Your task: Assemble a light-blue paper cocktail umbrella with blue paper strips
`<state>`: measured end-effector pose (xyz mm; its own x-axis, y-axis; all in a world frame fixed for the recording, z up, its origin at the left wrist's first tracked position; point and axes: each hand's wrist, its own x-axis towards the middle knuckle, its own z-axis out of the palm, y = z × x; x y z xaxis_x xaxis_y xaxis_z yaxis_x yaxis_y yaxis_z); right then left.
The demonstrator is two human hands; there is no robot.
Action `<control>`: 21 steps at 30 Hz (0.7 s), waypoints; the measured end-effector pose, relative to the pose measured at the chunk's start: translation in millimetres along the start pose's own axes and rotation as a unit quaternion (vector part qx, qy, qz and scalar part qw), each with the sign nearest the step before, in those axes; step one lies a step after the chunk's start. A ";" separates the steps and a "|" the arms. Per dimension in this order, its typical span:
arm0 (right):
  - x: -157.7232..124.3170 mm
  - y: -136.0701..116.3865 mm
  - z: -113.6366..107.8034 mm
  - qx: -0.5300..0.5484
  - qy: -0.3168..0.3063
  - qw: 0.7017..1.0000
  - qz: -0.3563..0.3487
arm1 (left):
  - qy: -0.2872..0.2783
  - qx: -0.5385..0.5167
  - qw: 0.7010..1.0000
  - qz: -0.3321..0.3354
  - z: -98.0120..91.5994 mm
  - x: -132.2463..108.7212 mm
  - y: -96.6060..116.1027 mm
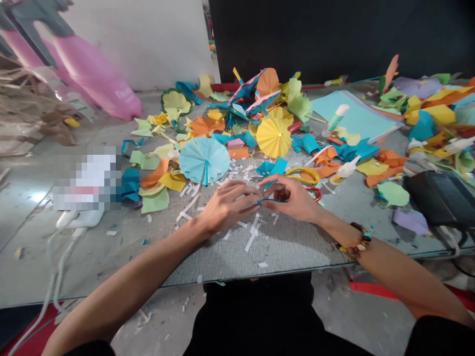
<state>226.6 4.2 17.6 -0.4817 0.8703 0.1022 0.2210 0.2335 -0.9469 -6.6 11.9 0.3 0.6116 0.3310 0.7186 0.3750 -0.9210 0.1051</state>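
A thin blue paper strip (273,200) runs between the fingertips of both hands, low over the table. My left hand (229,205) pinches its left end, with the fingers bent and close together. My right hand (293,198) has the strip between thumb and fingers, its index finger arched above. Just behind the right hand lie scissors with a yellow handle loop (308,174) and a red handle loop (318,194), partly covered by the hand. A pleated light-blue paper disc (204,158) and a pleated yellow paper disc (273,136) sit beyond the hands.
Coloured paper scraps (156,198) and white paper bits (252,237) litter the grey table (141,262). Glue bottles (345,170) stand at right, near a stack of coloured sheets (356,118) and a black box (441,195). Cables (61,262) hang at left; pink spray bottles (92,74) lean behind.
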 end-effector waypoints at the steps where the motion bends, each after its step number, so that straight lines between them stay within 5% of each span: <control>1: 0.3 0.1 -0.3 0.014 -0.005 1.000 0.006 | 0.003 -0.005 1.000 -0.004 0.0 0.0 -0.3; 13: 0.2 1.9 -3.0 0.041 0.020 0.999 0.029 | -0.003 0.054 0.999 -0.003 -3.0 -0.5 -2.9; 21: -2.7 -5.4 -2.0 -0.031 0.048 0.998 0.004 | -0.031 0.128 0.991 -0.025 -6.2 1.1 0.4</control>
<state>228.4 1.4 23.0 -0.3967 0.9093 0.1260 0.2790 0.2502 -0.9271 -10.1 10.6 5.5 0.6263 0.3934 0.6731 0.5647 -0.8241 -0.0438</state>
